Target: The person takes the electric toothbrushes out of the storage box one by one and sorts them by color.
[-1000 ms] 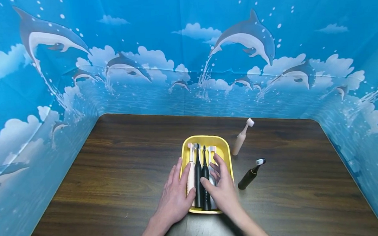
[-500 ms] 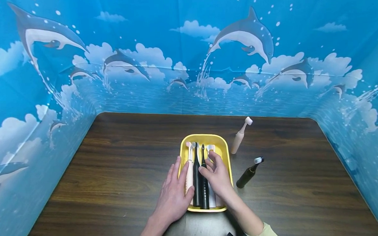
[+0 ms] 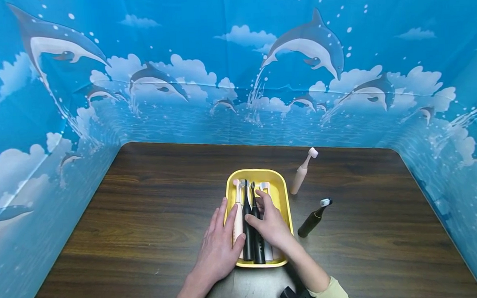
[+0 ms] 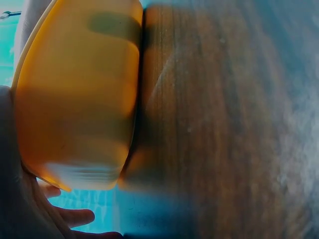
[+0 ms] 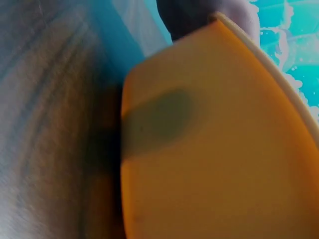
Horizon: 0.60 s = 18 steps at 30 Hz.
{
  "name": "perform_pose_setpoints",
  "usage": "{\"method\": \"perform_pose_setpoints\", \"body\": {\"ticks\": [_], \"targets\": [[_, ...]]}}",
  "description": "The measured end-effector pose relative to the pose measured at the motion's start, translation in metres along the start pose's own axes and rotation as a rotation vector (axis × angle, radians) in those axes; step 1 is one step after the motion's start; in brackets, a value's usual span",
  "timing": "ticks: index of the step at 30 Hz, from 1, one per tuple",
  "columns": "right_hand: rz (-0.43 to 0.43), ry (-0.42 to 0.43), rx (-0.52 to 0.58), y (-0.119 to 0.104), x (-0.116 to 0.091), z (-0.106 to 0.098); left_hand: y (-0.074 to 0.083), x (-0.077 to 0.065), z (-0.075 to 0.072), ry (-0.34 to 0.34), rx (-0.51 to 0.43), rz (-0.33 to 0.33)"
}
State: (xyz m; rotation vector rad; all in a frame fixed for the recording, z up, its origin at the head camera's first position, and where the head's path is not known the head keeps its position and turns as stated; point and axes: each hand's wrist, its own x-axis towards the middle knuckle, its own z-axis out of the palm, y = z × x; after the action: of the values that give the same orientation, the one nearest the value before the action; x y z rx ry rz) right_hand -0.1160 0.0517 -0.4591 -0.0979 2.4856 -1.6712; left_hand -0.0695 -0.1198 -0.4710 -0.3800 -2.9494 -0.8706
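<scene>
A yellow tray (image 3: 281, 182) holds a row of electric toothbrushes lying lengthwise. My left hand (image 3: 218, 250) rests over the tray's left rim, its fingers nearly straight, beside a pale pink toothbrush (image 3: 238, 220). Next to that lies a thick black toothbrush (image 3: 248, 244). My right hand (image 3: 274, 225) reaches in from the right, thumb and fingers on either side of the slimmer black toothbrush (image 3: 259, 250), pinching it near its neck. Beneath this hand, a white toothbrush (image 3: 268, 252) is partly hidden. Both wrist views mostly show the tray's outer wall (image 4: 79, 99).
Right of the tray a pale pink toothbrush (image 3: 300, 179) stands upright on the wooden table (image 3: 146, 224). A black toothbrush (image 3: 310, 223) stands nearer. A blue dolphin-print curtain (image 3: 205, 110) walls the table at the back and sides.
My right hand has shifted left, its thumb passing over to the left side of the slimmer black toothbrush, whose head now leans slightly left. My left hand stays at the rim.
</scene>
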Motion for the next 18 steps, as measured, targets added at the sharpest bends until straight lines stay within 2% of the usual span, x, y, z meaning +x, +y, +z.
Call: {"method": "perform_pose_setpoints", "body": {"ticks": [5,9,13,18], "targets": [[0.002,0.020,0.063,-0.0006,0.0073,-0.0019,-0.0013,-0.0002,-0.0009,0.015,-0.001,0.011],[0.020,0.001,0.076,-0.0016,0.0084,-0.0015,-0.0019,0.0000,-0.0018,0.016,0.003,0.014],[0.048,-0.014,0.097,-0.0043,0.0071,-0.0017,-0.0017,0.0015,-0.0038,-0.005,-0.001,-0.006],[0.060,-0.044,0.147,-0.0071,-0.0009,-0.0090,-0.0024,0.0024,-0.0035,0.002,-0.006,0.007]]}}
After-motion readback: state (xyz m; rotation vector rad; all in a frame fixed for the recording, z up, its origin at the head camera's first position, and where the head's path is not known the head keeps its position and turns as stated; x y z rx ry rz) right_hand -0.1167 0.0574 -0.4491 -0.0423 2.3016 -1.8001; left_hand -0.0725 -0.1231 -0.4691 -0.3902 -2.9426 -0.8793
